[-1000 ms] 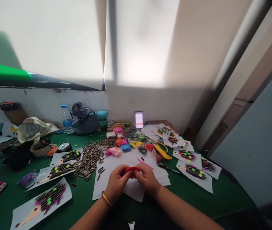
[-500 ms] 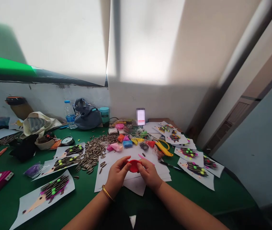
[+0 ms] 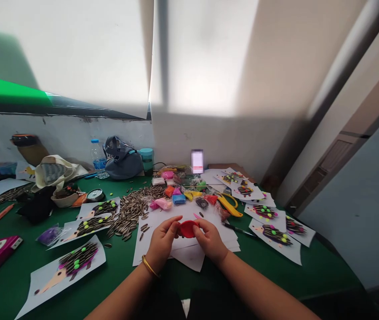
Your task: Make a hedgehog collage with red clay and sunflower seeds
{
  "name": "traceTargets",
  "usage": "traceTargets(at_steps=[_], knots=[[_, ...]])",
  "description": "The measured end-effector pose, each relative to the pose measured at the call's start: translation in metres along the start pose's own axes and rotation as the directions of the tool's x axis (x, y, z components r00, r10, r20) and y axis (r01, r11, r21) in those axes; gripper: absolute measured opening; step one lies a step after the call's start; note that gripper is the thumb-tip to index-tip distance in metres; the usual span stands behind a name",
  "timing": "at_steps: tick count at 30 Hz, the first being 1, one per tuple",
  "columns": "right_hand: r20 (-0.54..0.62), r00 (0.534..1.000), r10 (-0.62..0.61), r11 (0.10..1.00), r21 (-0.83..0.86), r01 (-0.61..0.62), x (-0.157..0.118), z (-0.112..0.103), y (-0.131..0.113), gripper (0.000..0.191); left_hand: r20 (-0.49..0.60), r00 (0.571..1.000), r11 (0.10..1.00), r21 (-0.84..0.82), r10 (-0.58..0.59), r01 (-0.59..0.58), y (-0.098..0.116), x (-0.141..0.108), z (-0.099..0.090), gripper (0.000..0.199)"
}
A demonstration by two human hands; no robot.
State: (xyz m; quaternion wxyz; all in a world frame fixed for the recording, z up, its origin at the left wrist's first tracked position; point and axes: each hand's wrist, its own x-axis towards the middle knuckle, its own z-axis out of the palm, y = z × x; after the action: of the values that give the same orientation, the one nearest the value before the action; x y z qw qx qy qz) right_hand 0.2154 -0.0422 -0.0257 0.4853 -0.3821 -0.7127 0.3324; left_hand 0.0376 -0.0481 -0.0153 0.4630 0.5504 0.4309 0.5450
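Note:
A flat red disc of what looks like modelling clay (image 3: 188, 229) is held up between my two hands. My left hand (image 3: 163, 239), with a gold bangle at the wrist, pinches its left edge. On the right edge, the thumb and fingers of my right hand (image 3: 209, 239) are closed. Beneath lie stacked white paper sheets (image 3: 186, 256), with a few loose sunflower seeds near their left edge. A pink tool (image 3: 196, 216), partly hidden, rests on the paper just behind my right hand. Beyond it are bagged lumps of coloured clay, among them a blue one (image 3: 179, 199).
A heap of striped sunflower seeds (image 3: 131, 211) spreads at the left. Hedgehog pictures made with seeds (image 3: 76, 263) lie on both sides of the green table (image 3: 122, 284). Yellow scissors (image 3: 229, 206) and a black pen (image 3: 239, 229) sit to the right. A phone (image 3: 197, 161) stands by the wall.
Both hands keep hold of the red clay disc; it has tilted and shows a rounder face. The fingers of my right hand have shifted slightly along its edge.

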Motion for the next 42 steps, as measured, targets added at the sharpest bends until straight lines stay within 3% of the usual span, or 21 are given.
traceTargets(at_steps=[5, 10, 15, 21, 24, 27, 34, 39, 42], knots=[[0.031, 0.999, -0.023, 0.998, -0.064, 0.025, 0.0, 0.001, 0.002, 0.028, 0.042, 0.997, 0.989, 0.132, 0.068, -0.073, -0.006, 0.001, 0.0, 0.028], [0.08, 0.996, -0.035, 0.999, -0.016, 0.036, 0.002, 0.001, 0.0, 0.032, 0.016, 0.999, 0.981, 0.184, 0.052, -0.054, -0.004, 0.0, -0.001, 0.032], [0.099, 0.995, -0.004, 0.996, -0.086, 0.012, 0.002, 0.004, -0.006, 0.024, 0.069, 0.986, 0.948, 0.273, 0.151, -0.164, 0.001, -0.003, 0.002, 0.029], [0.054, 0.998, 0.012, 0.998, -0.059, -0.009, 0.002, 0.003, 0.0, 0.023, 0.05, 0.999, 0.982, 0.186, -0.001, -0.008, 0.001, 0.0, 0.001, 0.037], [0.032, 0.999, 0.022, 0.998, -0.063, -0.02, 0.001, 0.003, 0.001, 0.026, 0.047, 0.998, 0.978, 0.202, 0.037, -0.046, 0.002, 0.001, 0.001, 0.04], [0.066, 0.998, -0.008, 0.994, -0.112, 0.015, 0.001, 0.004, -0.001, 0.027, 0.042, 0.996, 0.97, 0.231, 0.074, -0.082, 0.003, 0.0, 0.002, 0.031], [0.108, 0.994, -0.026, 0.992, -0.119, 0.039, 0.0, 0.006, -0.001, 0.02, 0.01, 0.999, 0.985, 0.169, 0.036, -0.038, 0.004, 0.0, 0.001, 0.033], [0.08, 0.997, -0.013, 0.98, -0.195, 0.029, -0.001, 0.008, -0.005, 0.013, 0.046, 0.991, 0.963, 0.235, 0.127, -0.135, 0.005, -0.001, 0.002, 0.03], [0.081, 0.996, -0.034, 0.982, -0.18, 0.048, -0.001, 0.008, -0.005, 0.013, 0.021, 0.996, 0.966, 0.242, 0.083, -0.086, 0.004, 0.0, 0.002, 0.026]])
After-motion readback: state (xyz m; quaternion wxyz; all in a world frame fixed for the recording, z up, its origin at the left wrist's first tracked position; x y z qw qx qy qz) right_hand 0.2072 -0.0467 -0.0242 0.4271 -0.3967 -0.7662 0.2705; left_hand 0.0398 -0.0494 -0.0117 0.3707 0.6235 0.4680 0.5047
